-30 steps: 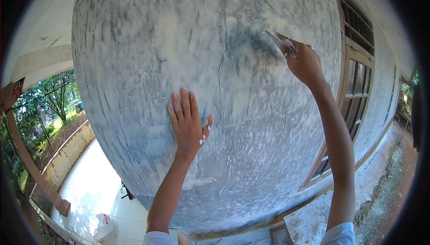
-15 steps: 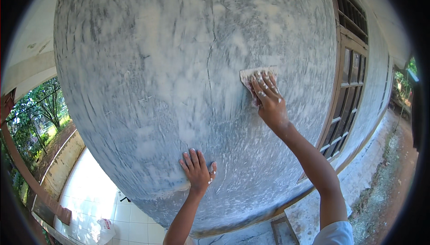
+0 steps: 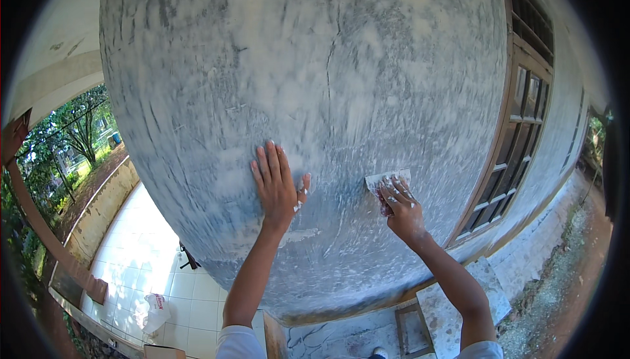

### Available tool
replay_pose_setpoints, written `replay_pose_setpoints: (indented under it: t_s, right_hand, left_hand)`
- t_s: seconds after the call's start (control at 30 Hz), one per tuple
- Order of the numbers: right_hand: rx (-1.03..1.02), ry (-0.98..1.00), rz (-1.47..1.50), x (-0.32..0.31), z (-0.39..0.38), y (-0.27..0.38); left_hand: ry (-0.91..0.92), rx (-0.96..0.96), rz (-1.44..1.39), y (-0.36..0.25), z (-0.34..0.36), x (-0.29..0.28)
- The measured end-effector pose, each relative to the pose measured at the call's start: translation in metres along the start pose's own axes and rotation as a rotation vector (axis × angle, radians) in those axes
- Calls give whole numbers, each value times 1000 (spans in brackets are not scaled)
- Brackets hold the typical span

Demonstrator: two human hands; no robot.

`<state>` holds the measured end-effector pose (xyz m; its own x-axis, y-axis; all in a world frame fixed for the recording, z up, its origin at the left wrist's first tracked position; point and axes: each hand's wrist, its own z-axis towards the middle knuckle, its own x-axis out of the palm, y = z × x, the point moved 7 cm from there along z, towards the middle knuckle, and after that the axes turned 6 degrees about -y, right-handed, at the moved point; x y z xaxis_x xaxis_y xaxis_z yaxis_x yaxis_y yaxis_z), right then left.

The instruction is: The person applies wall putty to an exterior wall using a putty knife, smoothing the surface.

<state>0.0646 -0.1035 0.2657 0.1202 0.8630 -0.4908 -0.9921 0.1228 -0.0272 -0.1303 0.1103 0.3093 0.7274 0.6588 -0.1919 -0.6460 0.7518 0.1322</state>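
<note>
Before me rises a grey wall (image 3: 216,116), streaked with whitish filler and split by a thin vertical crack (image 3: 329,70). My left hand (image 3: 275,191) lies flat against it, fingers stretched upward and thumb apart, holding nothing. White smears mark that thumb. Farther right and a little lower, my right hand (image 3: 405,213) is closed around a putty scraper (image 3: 376,182). The scraper's wide, pale-coated edge points up and rests at the wall. Its reddish grip is mostly hidden by my fingers, which have white filler on them.
A wood-framed window (image 3: 515,142) is set into the wall at right. White floor tiles (image 3: 190,310) spread at lower left, with a plastic bag (image 3: 155,313) and a dark object (image 3: 189,256) on them. A stone slab (image 3: 459,303) and a wooden frame (image 3: 405,326) stand below.
My right hand has come down the wall with the scraper. My left hand sits higher on the wall, still flat. The whole view has shifted slightly.
</note>
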Motion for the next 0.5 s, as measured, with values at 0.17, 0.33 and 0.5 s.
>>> replay_pose_setpoints:
  t_s: [0.17,0.33,0.5]
  right_hand:
    - [-8,-98,-26,0,-6,0]
    - [-80,-82,-111,-19,5,5]
    - [1,51,-8,-49,73,-4]
  left_hand:
    - [-39,6,68,31,58,-27]
    - [36,64,75,20,-10,-15]
    - [134,124,44,12,-80,8]
